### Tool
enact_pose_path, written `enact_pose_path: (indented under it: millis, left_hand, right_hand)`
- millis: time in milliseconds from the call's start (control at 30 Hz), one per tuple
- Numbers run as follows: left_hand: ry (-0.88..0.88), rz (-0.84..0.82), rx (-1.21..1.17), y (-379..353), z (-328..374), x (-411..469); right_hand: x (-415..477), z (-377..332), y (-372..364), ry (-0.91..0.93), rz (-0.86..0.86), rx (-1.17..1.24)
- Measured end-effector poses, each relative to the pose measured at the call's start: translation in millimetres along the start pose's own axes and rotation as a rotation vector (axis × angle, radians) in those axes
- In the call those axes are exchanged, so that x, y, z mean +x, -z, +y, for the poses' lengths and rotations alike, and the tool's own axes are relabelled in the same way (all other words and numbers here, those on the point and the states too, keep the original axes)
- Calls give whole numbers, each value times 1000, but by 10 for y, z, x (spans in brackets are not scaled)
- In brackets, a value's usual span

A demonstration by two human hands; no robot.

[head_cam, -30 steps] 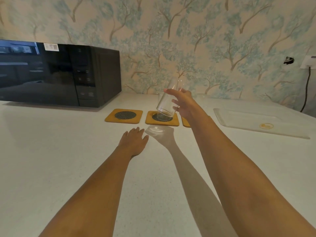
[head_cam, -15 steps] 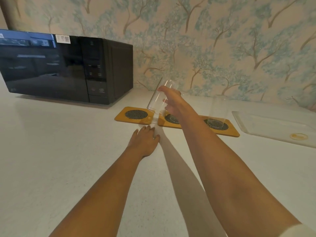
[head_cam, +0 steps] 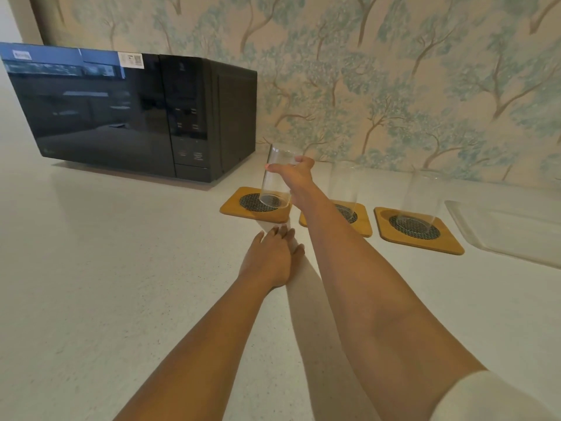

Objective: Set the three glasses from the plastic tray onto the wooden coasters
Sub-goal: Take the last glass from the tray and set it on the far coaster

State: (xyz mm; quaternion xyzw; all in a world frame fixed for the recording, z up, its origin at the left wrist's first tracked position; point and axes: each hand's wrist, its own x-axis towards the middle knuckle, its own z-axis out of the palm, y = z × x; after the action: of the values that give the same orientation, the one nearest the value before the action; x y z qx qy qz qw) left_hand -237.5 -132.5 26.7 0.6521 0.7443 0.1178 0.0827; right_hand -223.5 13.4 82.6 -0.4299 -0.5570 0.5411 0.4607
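The right hand (head_cam: 299, 174) held a glass (head_cam: 277, 177) (a bit tilted) on the left coaster (head_cam: 256, 205), at 12 o'clock from the left hand (head_cam: 270, 258), which lay flat and empty on the tabletop (head_cam: 121, 268)

On the desk (head_cam: 121, 268), 3 coasters lie in a row from left to right: the left coaster (head_cam: 239, 209), the middle coaster (head_cam: 362, 221) and the right coaster (head_cam: 422, 235), with the tray (head_cam: 510, 235) just beside the right one, further right, and the microwave (head_cam: 133, 113) far left against the wall (head_cam: 394, 71). A glass (head_cam: 344, 185) stands on the middle coaster and another glass (head_cam: 420, 202) on the right coaster, while the third glass (head_cam: 277, 180), slightly tilted, sits at the left coaster in the grip of the right hand (head_cam: 299, 177). The left hand (head_cam: 270, 259) lies flat on the desk, near of the left coaster.
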Motion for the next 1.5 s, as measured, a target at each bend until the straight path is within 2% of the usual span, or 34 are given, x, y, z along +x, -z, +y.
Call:
enact_pose_path:
  millis: [167,333,567,900,1067,1133,1233,1300,1400,1500]
  left_hand:
    - [-3,-3,-47,-37,-51,41]
    - [6,5,-203,51,-18,-56]
    - [-30,42,-197,-133,-148,93]
    - [224,21,-622,-66,-104,15]
    - [208,91,-686,-46,-47,19]
    - [260,105,-761,-57,-64,36]
    - [217,133,-756,-75,-85,19]
    - [259,91,-787,-52,-59,15]
    - [178,62,-617,-79,-45,42]
    - [170,50,-590,-112,-57,78]
  right_hand:
    - [114,66,-106,16,19,-35]
    - [204,119,-225,16,8,-43]
    - [300,160,-305,3,5,-49]
    - [352,198,-379,30,-18,-111]
    - [355,188,-359,61,24,-254]
    - [354,188,-318,61,35,-297]
    - [362,213,-276,46,8,-315]
    - [365,242,-270,31,-11,-320]
    - [364,272,-275,24,-31,-316]
    - [383,279,-273,34,-29,-321]
